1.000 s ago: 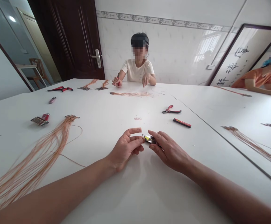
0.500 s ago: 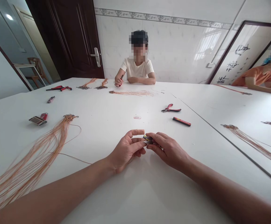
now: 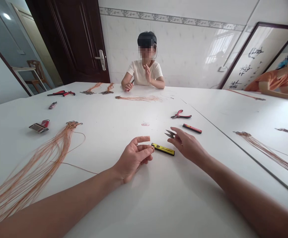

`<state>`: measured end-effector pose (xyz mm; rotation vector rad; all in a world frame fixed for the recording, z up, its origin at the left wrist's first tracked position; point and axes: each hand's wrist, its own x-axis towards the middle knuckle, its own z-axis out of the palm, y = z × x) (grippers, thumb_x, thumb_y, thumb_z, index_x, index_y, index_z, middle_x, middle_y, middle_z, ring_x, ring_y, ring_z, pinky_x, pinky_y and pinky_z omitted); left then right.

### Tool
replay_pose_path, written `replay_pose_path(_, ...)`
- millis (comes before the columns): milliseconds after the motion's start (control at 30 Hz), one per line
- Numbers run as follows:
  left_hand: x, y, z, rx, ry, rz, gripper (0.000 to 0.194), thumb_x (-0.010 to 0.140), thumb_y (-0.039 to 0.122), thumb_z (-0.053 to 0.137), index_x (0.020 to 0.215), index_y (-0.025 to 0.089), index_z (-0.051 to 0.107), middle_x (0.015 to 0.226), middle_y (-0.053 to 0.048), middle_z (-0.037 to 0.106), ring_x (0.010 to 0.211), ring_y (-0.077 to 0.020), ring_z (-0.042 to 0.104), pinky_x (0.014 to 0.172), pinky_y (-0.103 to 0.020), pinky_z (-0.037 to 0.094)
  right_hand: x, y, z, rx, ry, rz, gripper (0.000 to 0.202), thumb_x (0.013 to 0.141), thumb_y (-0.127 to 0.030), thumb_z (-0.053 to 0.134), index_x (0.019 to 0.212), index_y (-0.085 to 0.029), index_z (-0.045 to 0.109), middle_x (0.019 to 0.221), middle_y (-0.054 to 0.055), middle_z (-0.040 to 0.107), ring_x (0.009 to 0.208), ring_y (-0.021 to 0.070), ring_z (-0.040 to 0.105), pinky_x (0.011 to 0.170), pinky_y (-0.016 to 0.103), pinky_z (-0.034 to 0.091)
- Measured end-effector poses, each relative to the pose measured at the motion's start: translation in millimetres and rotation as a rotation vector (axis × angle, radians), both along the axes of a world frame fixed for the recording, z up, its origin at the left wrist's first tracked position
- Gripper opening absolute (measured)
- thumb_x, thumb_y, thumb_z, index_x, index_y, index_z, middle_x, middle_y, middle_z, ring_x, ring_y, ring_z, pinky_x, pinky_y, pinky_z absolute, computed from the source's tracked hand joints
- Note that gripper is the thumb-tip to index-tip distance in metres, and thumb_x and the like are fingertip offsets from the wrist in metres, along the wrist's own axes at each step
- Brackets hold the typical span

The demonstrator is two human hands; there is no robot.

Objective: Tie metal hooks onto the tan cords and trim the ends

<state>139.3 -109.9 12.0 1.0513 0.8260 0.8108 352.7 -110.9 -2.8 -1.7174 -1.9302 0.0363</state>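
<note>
My left hand [image 3: 137,155] hovers over the white table [image 3: 139,205], thumb and fingers pinched together. A tiny bit of something shows at the fingertips, too small to name. Just right of those fingertips lies a slim yellow-and-black lettered bar [image 3: 163,149], which looks like a lighter. My right hand [image 3: 186,140] is wrapped round a pair of thread snips [image 3: 169,133]; their two pointed blades are spread and point left. Most of the snips' body is hidden in the palm.
A bundle of orange cords [image 3: 57,155] lies on the left. Red-handled pliers [image 3: 181,115], a red-and-black bar [image 3: 192,128] and a red lighter [image 3: 45,123] beside a small box [image 3: 38,128] are about. Two people sit at the table; cords [image 3: 258,142] lie right.
My right hand has moved right and away from my left with the snips, whose blades now spread. The yellow bar is uncovered. The person opposite has raised one hand.
</note>
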Motion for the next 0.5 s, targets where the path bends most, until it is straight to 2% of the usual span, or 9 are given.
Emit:
replay_pose_path(133, -0.5, 0.4, -0.5, -0.021, 0.005, 0.05, 0.037, 0.066, 0.024, 0.065, 0.101, 0.026, 0.052, 0.081, 0.001, 0.057, 0.064, -0.0071, 0.051, 0.063, -0.023, 0.038, 20.8, 16.0, -11.8, -0.101, -0.092, -0.123, 0.03, 0.081, -0.04, 0.041, 0.097, -0.018, 0.055, 0.085, 0.007, 0.055, 0.078, 0.0198, 0.052, 0.063, 0.032, 0.041)
replay_pose_path(300, -1.4, 0.6, -1.3, -0.021, -0.006, 0.048, 0.035, 0.066, 0.026, 0.065, 0.1, 0.026, 0.053, 0.08, 0.001, 0.056, 0.064, -0.0066, 0.051, 0.063, -0.023, 0.039, 20.8, 18.3, -19.2, 0.002, -0.141, -0.095, 0.032, 0.08, -0.039, 0.041, 0.102, -0.02, 0.055, 0.102, 0.009, 0.055, 0.1, 0.0265, 0.045, 0.079, 0.046, 0.036)
replay_pose_path(400, -1.5, 1.1, -3.1, -0.017, -0.023, 0.049, 0.036, 0.066, 0.027, 0.065, 0.1, 0.026, 0.053, 0.08, 0.001, 0.056, 0.064, -0.0067, 0.051, 0.063, -0.022, 0.039, 14.6, 12.5, -14.3, 0.159, -0.052, -0.001, 0.024, 0.08, -0.022, 0.039, 0.096, -0.018, 0.057, 0.096, 0.007, 0.057, 0.093, 0.0214, 0.049, 0.076, 0.04, 0.04)
replay_pose_path(500, -0.2, 1.5, -5.4, -0.006, -0.032, 0.057, 0.037, 0.065, 0.028, 0.066, 0.099, 0.025, 0.053, 0.08, 0.002, 0.055, 0.064, -0.0065, 0.051, 0.062, -0.022, 0.039, 10.4, 0.7, 1.8, 0.335, 0.077, 0.044, 0.024, 0.08, -0.012, 0.034, 0.085, -0.017, 0.057, 0.081, 0.004, 0.058, 0.078, 0.0153, 0.053, 0.067, 0.03, 0.044)
